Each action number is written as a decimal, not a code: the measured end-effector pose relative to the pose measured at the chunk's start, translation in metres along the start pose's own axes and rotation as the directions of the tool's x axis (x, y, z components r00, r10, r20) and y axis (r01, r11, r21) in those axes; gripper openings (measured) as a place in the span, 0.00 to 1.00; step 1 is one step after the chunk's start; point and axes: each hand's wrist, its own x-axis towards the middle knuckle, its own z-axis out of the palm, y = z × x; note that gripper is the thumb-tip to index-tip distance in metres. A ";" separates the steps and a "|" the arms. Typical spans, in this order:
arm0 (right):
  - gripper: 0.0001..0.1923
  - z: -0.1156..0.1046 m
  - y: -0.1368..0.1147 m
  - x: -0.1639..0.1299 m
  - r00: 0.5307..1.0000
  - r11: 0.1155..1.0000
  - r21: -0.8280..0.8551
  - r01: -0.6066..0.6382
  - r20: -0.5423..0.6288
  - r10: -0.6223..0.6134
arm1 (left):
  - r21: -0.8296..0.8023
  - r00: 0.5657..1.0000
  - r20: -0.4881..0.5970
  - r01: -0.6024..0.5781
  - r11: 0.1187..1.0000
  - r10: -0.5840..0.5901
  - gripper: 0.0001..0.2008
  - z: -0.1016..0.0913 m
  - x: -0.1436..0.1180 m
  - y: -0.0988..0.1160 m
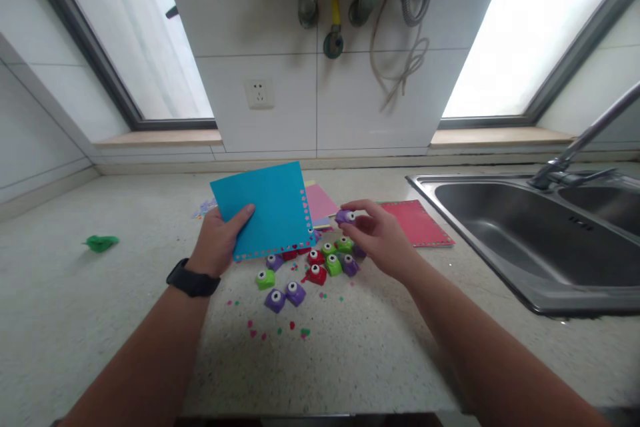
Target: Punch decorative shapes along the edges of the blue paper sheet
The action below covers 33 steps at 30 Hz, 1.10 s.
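My left hand [220, 237] grips a sheet of blue paper [273, 203] by its left side, thumb on top. Small punched shapes run along the sheet's bottom and right edges. In my right hand [377, 233], a purple craft punch [345, 216] is pinched between thumb and fingers, just right of the sheet and apart from it. Below lie several more punches: a red punch [316, 274], a green punch [333, 265] and a purple punch [295, 293] among them. Some are partly hidden under the blue sheet.
A red sheet [420, 223] with punched edges lies behind my right hand, and pink paper [320, 203] behind the blue sheet. Paper bits [253, 330] are scattered in front. A steel sink [500, 240] is at right, a green leaf-like object [101, 243] at far left.
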 end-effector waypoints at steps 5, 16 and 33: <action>0.19 -0.008 0.001 0.007 0.994 0.921 0.388 -0.048 -0.073 0.082 | 0.227 0.998 0.027 -0.066 0.972 0.062 0.21 0.001 -0.008 0.007; 0.22 -0.013 -0.025 -0.007 0.909 0.857 0.337 0.389 -0.294 -0.296 | 0.656 0.733 0.289 -0.620 0.430 0.616 0.04 -0.006 -0.032 0.006; 0.33 -0.019 -0.035 -0.016 0.681 0.693 0.025 0.721 -0.214 -0.700 | 0.348 0.236 0.493 -0.936 0.059 0.837 0.12 0.010 -0.034 0.018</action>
